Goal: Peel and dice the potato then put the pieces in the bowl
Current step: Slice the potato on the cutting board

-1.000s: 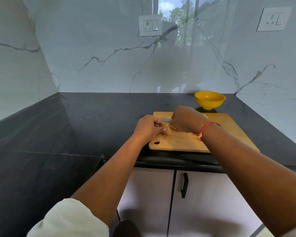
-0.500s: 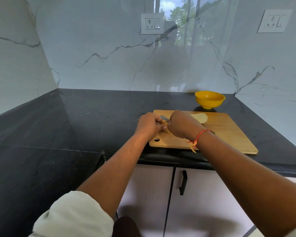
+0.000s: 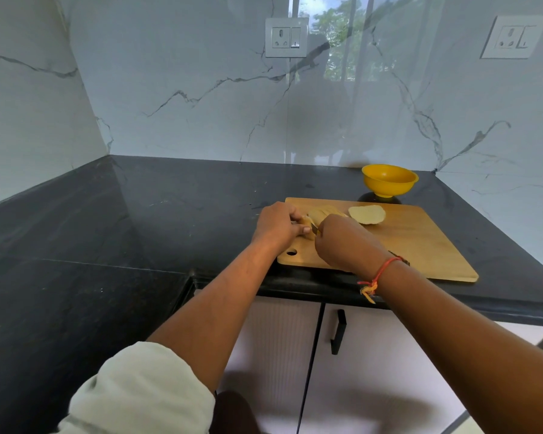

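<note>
A peeled, pale yellow potato piece (image 3: 318, 214) lies on the wooden cutting board (image 3: 420, 242). My left hand (image 3: 276, 225) grips its left end. My right hand (image 3: 347, 239) is curled round a knife (image 3: 314, 229), of which only a sliver of blade shows between the two hands. A second potato half (image 3: 367, 214) lies cut side up on the board, just right of my hands. The yellow bowl (image 3: 389, 180) stands behind the board; I see nothing inside it.
The board lies near the front edge of a black stone counter (image 3: 170, 220) that wraps round to the left. Marble walls with two sockets rise behind. White cabinet doors with a black handle (image 3: 337, 332) are below.
My right hand has drawn back toward me, uncovering the second potato half. The view has shifted slightly. Both hands stay at the left part of the board.
</note>
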`<state>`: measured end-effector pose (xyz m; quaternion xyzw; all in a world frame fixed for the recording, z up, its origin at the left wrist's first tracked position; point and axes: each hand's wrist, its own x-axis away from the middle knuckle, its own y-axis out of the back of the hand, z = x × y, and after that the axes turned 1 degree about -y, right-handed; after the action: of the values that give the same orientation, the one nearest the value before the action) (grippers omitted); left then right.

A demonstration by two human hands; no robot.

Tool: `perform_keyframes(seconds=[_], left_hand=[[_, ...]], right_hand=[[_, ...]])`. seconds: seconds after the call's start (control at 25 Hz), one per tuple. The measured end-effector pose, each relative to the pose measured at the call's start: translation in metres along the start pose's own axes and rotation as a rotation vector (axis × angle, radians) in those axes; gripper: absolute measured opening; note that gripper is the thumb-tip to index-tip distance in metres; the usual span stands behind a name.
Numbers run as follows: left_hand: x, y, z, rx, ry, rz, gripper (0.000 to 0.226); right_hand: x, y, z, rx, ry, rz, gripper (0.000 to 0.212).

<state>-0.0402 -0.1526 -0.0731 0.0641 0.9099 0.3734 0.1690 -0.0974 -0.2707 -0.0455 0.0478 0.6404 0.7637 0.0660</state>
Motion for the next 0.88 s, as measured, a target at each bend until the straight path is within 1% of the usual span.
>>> perform_keyframes(seconds=[0.16, 0.36, 0.44, 0.6, 0.68, 0.8, 0.88], left_hand=[[-0.001, -0.002, 0.003, -0.007, 0.005, -0.002, 0.02], [0.0, -0.001, 0.001, -0.027, 0.015, 0.006, 0.022], [0.0, 0.0, -0.001, -0.037, 0.021, 0.012, 0.024], [-0.002, -0.001, -0.001, -0.052, 0.041, 0.028, 0.028], [-0.003, 0.0, -0.002, -0.065, 0.04, 0.037, 0.03], [-0.005, 0.002, -0.001, -0.045, 0.045, 0.059, 0.031], [-0.005, 0.002, -0.001, -0.036, 0.057, 0.077, 0.032]], right_hand=[[0.011, -0.011, -0.01, 0.019, 0.028, -0.003, 0.007], [0.024, -0.015, -0.021, 0.062, 0.09, 0.011, 0.015], [0.032, -0.013, -0.026, 0.12, 0.133, 0.016, 0.023], [0.044, -0.01, -0.035, 0.261, 0.202, -0.002, 0.052], [0.044, -0.009, -0.039, 0.29, 0.219, -0.003, 0.061], [0.04, -0.008, -0.049, 0.283, 0.23, -0.05, 0.057], [0.037, -0.009, -0.054, 0.214, 0.227, -0.086, 0.042]])
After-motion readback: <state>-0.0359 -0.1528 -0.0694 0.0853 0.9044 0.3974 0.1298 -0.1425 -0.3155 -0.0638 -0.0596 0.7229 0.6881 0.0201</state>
